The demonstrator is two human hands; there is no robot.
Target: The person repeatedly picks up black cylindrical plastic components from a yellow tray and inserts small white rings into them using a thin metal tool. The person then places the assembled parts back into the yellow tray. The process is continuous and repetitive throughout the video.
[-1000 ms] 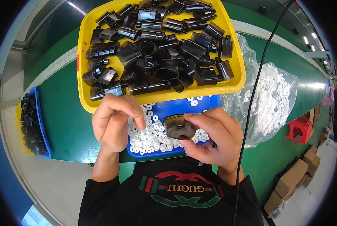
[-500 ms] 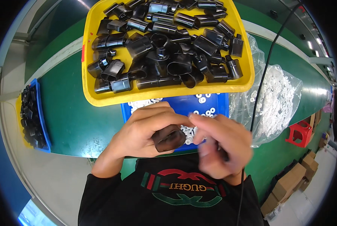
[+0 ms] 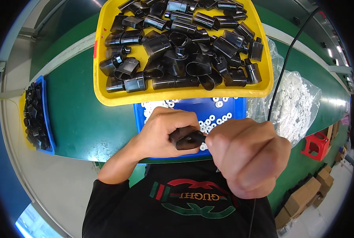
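Black short-sleeved shirt [image 3: 165,222] with red, green, gold embroidery [image 3: 199,196]

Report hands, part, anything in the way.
Left hand holding dark plastic part. Right hand closed near its right end, contents hidden. Yellow tray beyond hands, not blocking.

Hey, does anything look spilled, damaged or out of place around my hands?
Nothing stands out. The black parts lie jumbled inside the yellow tray, visible white rings are in the blue tray or plastic bag, and the held piece in your left hand shows no obvious damage.
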